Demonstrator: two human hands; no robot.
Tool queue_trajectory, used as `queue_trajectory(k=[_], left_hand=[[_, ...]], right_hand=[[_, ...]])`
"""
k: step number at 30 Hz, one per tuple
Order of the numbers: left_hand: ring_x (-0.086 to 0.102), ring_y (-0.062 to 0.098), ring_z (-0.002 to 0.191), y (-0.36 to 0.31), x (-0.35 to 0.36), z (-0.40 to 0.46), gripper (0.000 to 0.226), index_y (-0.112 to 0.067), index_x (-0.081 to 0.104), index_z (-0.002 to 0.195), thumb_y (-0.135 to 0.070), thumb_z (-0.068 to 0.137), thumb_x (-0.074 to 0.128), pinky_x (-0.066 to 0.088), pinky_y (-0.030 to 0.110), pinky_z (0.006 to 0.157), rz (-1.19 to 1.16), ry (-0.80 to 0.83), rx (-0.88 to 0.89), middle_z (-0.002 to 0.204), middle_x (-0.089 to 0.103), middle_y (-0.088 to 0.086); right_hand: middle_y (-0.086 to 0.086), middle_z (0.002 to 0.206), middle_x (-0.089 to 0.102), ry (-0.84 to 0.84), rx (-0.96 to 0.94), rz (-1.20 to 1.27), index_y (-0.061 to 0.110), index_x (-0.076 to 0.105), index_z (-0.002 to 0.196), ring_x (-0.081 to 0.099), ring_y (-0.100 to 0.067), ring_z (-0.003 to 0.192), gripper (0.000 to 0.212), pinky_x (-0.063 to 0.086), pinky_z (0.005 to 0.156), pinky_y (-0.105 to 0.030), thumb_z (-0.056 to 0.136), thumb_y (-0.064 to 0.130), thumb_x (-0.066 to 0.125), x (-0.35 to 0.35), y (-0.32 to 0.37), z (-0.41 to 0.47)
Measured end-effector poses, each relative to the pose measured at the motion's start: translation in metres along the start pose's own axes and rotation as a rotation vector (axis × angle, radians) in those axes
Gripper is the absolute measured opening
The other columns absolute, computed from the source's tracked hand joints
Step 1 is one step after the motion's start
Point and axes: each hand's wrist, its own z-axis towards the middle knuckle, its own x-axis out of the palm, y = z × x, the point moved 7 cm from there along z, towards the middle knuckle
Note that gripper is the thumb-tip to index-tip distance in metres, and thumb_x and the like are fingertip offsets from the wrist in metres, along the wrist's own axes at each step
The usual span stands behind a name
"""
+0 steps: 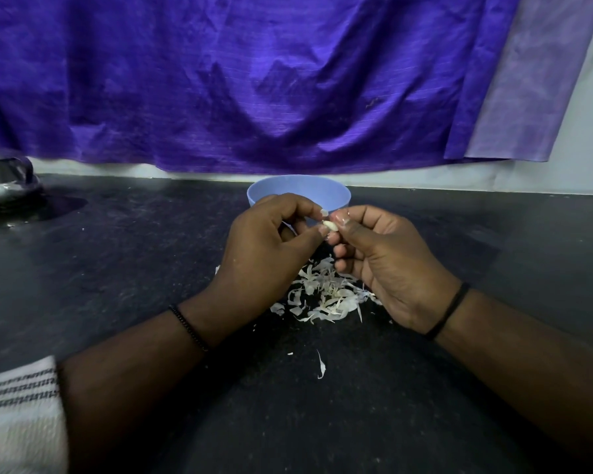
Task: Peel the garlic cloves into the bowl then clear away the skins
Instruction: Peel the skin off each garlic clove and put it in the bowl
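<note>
Clove pinched between left hand and right hand.

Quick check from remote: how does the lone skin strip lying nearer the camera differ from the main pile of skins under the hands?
The lone skin strip is one thin curled sliver; the skin pile is many overlapping flakes. The strip lies in the open nearer the camera; the pile sits between the left hand and right hand, partly hidden by them. Both are pale and rest on the dark counter.

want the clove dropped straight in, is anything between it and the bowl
Nothing visible. The garlic clove, pinched by the left hand and right hand, sits just in front of the blue bowl; the skins lie nearer the person.
</note>
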Motion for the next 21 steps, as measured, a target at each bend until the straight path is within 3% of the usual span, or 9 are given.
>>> queue_trajectory(k=[3, 6, 21], left_hand=[[0.058, 0.017, 0.055, -0.001, -0.002, 0.000, 0.011, -0.023, 0.073, 0.086, -0.017, 0.081, 0.080, 0.050, 0.028, 0.054, 0.018, -0.024, 0.000, 0.076, 0.065, -0.002], [0.052, 0.003, 0.053, -0.002, -0.005, 0.000, 0.011, -0.021, 0.072, 0.081, -0.015, 0.080, 0.081, 0.045, 0.017, 0.053, 0.031, -0.045, -0.008, 0.078, 0.065, -0.004], [0.057, 0.001, 0.065, -0.015, -0.006, 0.000, 0.017, -0.020, 0.069, 0.079, -0.008, 0.078, 0.082, 0.044, 0.010, 0.057, 0.183, -0.002, 0.086, 0.076, 0.060, -0.009]], right_hand=[[-0.003, 0.070, 0.064, -0.002, -0.009, -0.012, 0.007, 0.068, 0.098, 0.055, -0.007, 0.059, 0.008, 0.051, 0.053, -0.021, 0.097, 0.010, 0.060, 0.001, 0.001, 0.000], [-0.002, 0.070, 0.065, 0.010, -0.021, -0.034, 0.008, 0.068, 0.095, 0.055, -0.007, 0.059, 0.008, 0.051, 0.053, -0.021, 0.096, 0.009, 0.061, 0.002, 0.001, -0.001], [-0.005, 0.069, 0.066, 0.021, -0.092, -0.153, 0.006, 0.067, 0.090, 0.057, -0.011, 0.059, 0.007, 0.053, 0.055, -0.024, 0.095, 0.006, 0.063, 0.002, 0.004, 0.001]])
